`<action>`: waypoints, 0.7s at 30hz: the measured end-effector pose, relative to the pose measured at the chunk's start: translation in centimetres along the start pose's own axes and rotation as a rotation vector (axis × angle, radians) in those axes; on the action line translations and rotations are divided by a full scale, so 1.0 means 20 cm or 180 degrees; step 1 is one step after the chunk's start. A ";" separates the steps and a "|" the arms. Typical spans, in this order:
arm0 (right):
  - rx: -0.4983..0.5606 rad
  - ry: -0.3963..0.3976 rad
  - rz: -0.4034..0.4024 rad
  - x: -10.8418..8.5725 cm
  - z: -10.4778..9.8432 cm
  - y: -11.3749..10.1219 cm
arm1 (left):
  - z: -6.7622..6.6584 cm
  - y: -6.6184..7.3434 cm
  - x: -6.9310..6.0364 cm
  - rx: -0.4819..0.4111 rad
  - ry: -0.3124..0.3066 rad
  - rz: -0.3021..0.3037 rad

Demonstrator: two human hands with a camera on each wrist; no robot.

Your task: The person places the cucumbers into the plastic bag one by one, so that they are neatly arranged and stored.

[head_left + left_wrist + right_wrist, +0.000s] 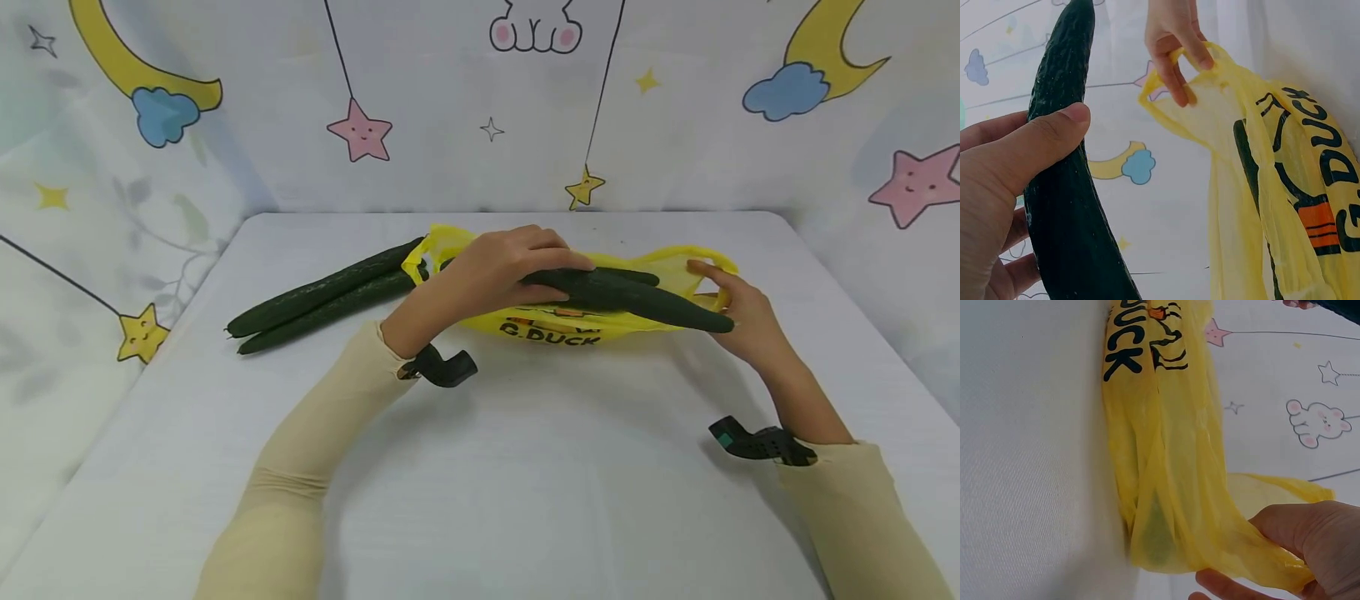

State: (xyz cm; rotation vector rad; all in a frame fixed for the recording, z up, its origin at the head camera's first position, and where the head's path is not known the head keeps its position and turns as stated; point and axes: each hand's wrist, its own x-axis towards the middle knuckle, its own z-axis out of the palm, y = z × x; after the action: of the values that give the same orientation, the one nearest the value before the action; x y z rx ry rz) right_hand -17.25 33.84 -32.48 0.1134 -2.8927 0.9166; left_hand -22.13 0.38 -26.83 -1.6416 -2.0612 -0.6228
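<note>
My left hand (498, 267) grips a long dark green cucumber (645, 298) from above, thumb on one side and fingers on the other. This cucumber is held over a yellow plastic bag (487, 323) printed with "G.DUCK". In the left wrist view it stands apart from the bag. My right hand (753, 321) pinches the bag's handle loop at its right end. Another cucumber (1246, 159) shows at the bag's opening in the left wrist view. Two more cucumbers (322, 292) lie side by side on the table, their right ends beside the bag's left handle.
A white table (525, 483) carries everything. Behind it stands a pale cloth backdrop (435, 67) printed with stars, moons and clouds. A dark curved device (442, 367) is strapped on the left wrist, and a similar one (750, 440) on the right.
</note>
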 end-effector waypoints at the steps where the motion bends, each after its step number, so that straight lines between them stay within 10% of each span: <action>1: -0.0001 -0.0001 -0.0001 0.00 0.00 0.00 | 0.01 0.00 0.01 -0.0029 0.0014 0.0015; 21: -0.0028 0.0079 -0.0060 -0.01 0.01 -0.01 | 0.15 -0.04 0.07 -0.0547 -0.0277 -0.0220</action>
State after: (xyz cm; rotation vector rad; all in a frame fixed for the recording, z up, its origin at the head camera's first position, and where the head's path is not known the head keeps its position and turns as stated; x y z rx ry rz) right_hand -17.03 33.49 -32.60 0.1276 -2.8675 0.8958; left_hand -23.33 3.20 -28.49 -1.7253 -2.1874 -0.7842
